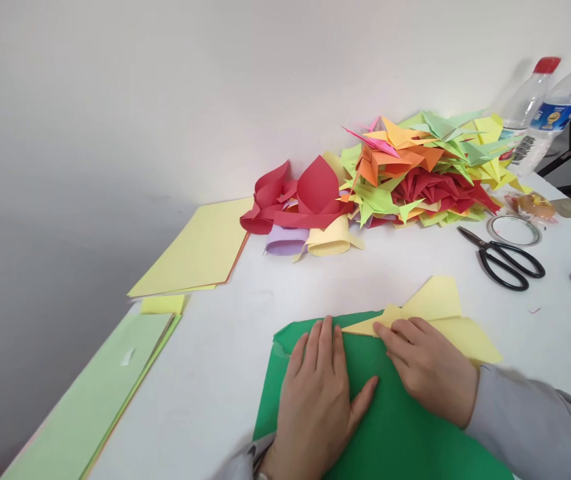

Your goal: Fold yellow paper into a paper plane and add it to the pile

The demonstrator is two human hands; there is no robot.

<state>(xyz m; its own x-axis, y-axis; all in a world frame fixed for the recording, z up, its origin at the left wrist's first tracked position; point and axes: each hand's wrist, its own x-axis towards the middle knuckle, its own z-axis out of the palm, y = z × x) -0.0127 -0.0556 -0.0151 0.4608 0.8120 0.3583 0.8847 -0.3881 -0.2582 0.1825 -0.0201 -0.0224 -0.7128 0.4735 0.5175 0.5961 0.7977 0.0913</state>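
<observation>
A folded pale yellow paper piece (pixel 433 300), with a narrow pointed end and wider flaps, lies over the far edge of a green sheet (pixel 390 427). My right hand (pixel 428 367) pinches this yellow paper near its middle, fingers bent around it. Flat on the green sheet rests my left hand (pixel 318 400), fingers stretched out and thumb spread to the right. Its fingertips are right beside the yellow paper's point. The green sheet's near part runs out of view below.
Behind are red paper shapes (pixel 318 190) and a pile of folded coloured papers (pixel 430 173). Black-handled scissors (pixel 505 260) and a tape roll (pixel 514 231) lie at right, near plastic bottles (pixel 558 110). Yellow sheets (pixel 195 247) and light green sheets (pixel 95 393) lie at left.
</observation>
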